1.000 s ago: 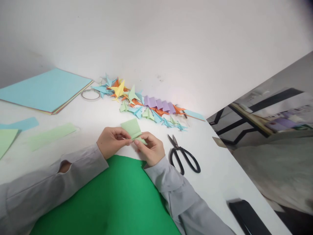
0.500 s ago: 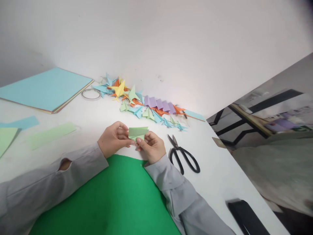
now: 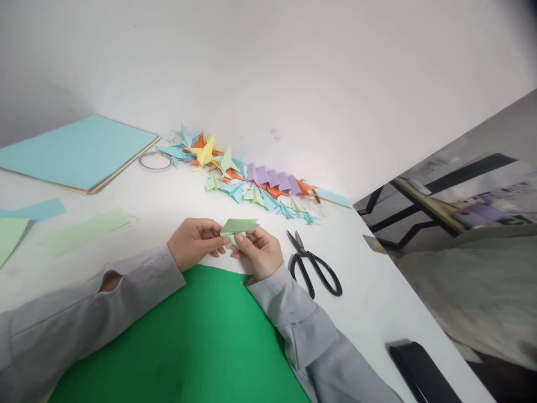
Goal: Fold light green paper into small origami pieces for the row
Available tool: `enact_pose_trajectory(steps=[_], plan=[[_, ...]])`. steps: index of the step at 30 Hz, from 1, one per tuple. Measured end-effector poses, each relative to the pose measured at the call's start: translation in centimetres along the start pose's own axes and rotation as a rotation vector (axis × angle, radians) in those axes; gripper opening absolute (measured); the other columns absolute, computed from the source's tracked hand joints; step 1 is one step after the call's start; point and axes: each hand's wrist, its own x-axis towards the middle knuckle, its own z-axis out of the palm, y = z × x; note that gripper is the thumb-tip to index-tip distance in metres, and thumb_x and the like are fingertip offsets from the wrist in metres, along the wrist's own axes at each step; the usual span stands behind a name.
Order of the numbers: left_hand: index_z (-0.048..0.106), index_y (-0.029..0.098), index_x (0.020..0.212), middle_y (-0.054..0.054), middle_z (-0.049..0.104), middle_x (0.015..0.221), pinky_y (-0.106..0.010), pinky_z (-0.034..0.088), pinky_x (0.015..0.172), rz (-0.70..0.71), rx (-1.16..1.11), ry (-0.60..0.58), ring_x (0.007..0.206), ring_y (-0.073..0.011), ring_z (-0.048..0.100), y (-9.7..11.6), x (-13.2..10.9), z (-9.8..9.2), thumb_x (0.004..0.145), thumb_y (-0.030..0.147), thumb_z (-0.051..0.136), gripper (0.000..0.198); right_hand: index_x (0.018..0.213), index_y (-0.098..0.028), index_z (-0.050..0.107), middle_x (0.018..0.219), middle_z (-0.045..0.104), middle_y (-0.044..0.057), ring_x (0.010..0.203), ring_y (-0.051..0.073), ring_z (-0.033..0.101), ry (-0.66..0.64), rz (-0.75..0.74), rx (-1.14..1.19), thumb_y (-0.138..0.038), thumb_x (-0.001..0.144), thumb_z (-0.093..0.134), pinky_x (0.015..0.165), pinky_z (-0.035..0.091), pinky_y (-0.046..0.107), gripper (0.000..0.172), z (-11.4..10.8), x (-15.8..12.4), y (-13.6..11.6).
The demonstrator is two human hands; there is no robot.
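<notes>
A small folded piece of light green paper [image 3: 239, 225] is held between both hands, just above the table's white surface. My left hand [image 3: 198, 242] pinches its left end between thumb and fingers. The right end is gripped by my right hand [image 3: 260, 250], whose thumb lies on the paper's lower layer. Behind the hands lies a row of folded paper figures in yellow [image 3: 204, 153], purple [image 3: 272, 178], orange, blue and green. The fingertips partly hide the folded paper's lower edge.
Black-handled scissors [image 3: 315, 266] lie right of my right hand, and a black phone-like object [image 3: 422, 372] at the lower right. Blue sheets [image 3: 79, 154] are stacked at the back left, beside a thin ring [image 3: 155, 160]. A green strip [image 3: 88, 230] lies left; green material [image 3: 188, 341] is in front.
The folded paper's upper layer has tilted, flattening and shifting slightly right. My left hand's fingers have moved slightly down. My right hand has barely moved.
</notes>
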Motion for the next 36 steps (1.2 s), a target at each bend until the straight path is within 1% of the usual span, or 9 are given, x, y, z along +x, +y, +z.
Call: enact_pose_trajectory(steps=[3, 5, 9, 12, 15, 20, 24, 30, 36], plan=[[0.065, 0.012, 0.069, -0.002, 0.063, 0.055, -0.023, 0.050, 0.047, 0.010, -0.004, 0.007, 0.050, -0.0119, 0.057, 0.09, -0.05, -0.02, 0.062, 0.035, 0.068, 0.024, 0.074, -0.015, 0.061, 0.055, 0.062, -0.002, 0.047, 0.009, 0.056, 0.005, 0.016, -0.008, -0.034, 0.059, 0.073, 0.043, 0.047, 0.021, 0.026, 0.18, 0.02, -0.10], [0.065, 0.012, 0.066, -0.003, 0.063, 0.054, -0.022, 0.050, 0.047, -0.010, 0.023, 0.032, 0.047, -0.0114, 0.057, 0.14, -0.06, -0.07, 0.064, 0.036, 0.066, 0.024, 0.075, -0.015, 0.059, 0.058, 0.063, -0.002, 0.047, 0.009, 0.057, 0.003, 0.028, 0.018, -0.033, 0.057, 0.074, 0.042, 0.047, 0.019, 0.029, 0.33, 0.01, -0.12], [0.067, 0.012, 0.064, -0.004, 0.066, 0.056, -0.023, 0.052, 0.048, -0.030, 0.049, 0.089, 0.046, -0.0118, 0.058, -0.02, -0.02, -0.17, 0.068, 0.034, 0.063, 0.023, 0.081, -0.021, 0.047, 0.063, 0.065, -0.004, 0.048, 0.011, 0.059, 0.040, -0.012, 0.100, -0.031, 0.054, 0.076, 0.037, 0.046, 0.019, 0.041, 0.50, 0.01, 0.21], [0.069, 0.012, 0.068, -0.005, 0.068, 0.061, -0.025, 0.054, 0.052, -0.018, 0.008, 0.084, 0.056, -0.0155, 0.063, -0.26, 0.03, -0.18, 0.068, 0.033, 0.064, 0.022, 0.072, -0.020, 0.047, 0.054, 0.061, -0.005, 0.044, 0.010, 0.057, 0.054, -0.071, 0.046, -0.034, 0.057, 0.074, 0.036, 0.045, 0.019, 0.034, 0.41, -0.02, 0.47], [0.070, 0.013, 0.075, -0.005, 0.069, 0.067, -0.027, 0.056, 0.057, -0.004, -0.057, 0.068, 0.067, -0.0194, 0.066, -0.35, 0.05, -0.16, 0.066, 0.032, 0.067, 0.022, 0.065, -0.017, 0.052, 0.049, 0.058, -0.005, 0.040, 0.008, 0.054, 0.055, -0.050, -0.056, -0.036, 0.062, 0.071, 0.040, 0.046, 0.020, 0.027, 0.26, -0.09, 0.41], [0.070, 0.012, 0.080, -0.007, 0.070, 0.072, -0.029, 0.057, 0.060, -0.026, -0.119, 0.019, 0.071, -0.0225, 0.067, -0.37, 0.00, -0.20, 0.066, 0.033, 0.067, 0.025, 0.064, -0.017, 0.051, 0.048, 0.057, -0.006, 0.038, 0.008, 0.054, 0.099, -0.016, -0.043, -0.037, 0.061, 0.072, 0.038, 0.043, 0.019, 0.029, 0.20, -0.07, 0.23], [0.070, 0.013, 0.079, -0.007, 0.071, 0.075, -0.029, 0.057, 0.060, -0.031, -0.134, 0.021, 0.071, -0.0222, 0.068, -0.46, 0.00, -0.19, 0.066, 0.031, 0.067, 0.023, 0.063, -0.017, 0.049, 0.048, 0.058, -0.005, 0.037, 0.008, 0.053, 0.111, 0.000, -0.025, -0.037, 0.059, 0.073, 0.038, 0.042, 0.019, 0.032, 0.23, -0.06, 0.23], [0.070, 0.013, 0.074, -0.006, 0.070, 0.067, -0.028, 0.056, 0.061, -0.036, -0.144, 0.053, 0.070, -0.0217, 0.068, -0.42, -0.03, -0.10, 0.067, 0.029, 0.067, 0.018, 0.063, -0.017, 0.049, 0.048, 0.060, -0.004, 0.038, 0.008, 0.054, 0.112, 0.001, -0.004, -0.036, 0.059, 0.073, 0.040, 0.042, 0.019, 0.031, 0.21, -0.03, 0.26], [0.070, 0.013, 0.077, -0.005, 0.070, 0.072, -0.026, 0.055, 0.059, -0.018, -0.087, 0.012, 0.069, -0.0190, 0.066, -0.34, -0.04, 0.00, 0.062, 0.028, 0.070, 0.021, 0.062, -0.016, 0.049, 0.046, 0.060, -0.004, 0.037, 0.008, 0.054, 0.140, -0.014, 0.002, -0.035, 0.058, 0.074, 0.039, 0.043, 0.019, 0.031, 0.41, -0.06, 0.13]])
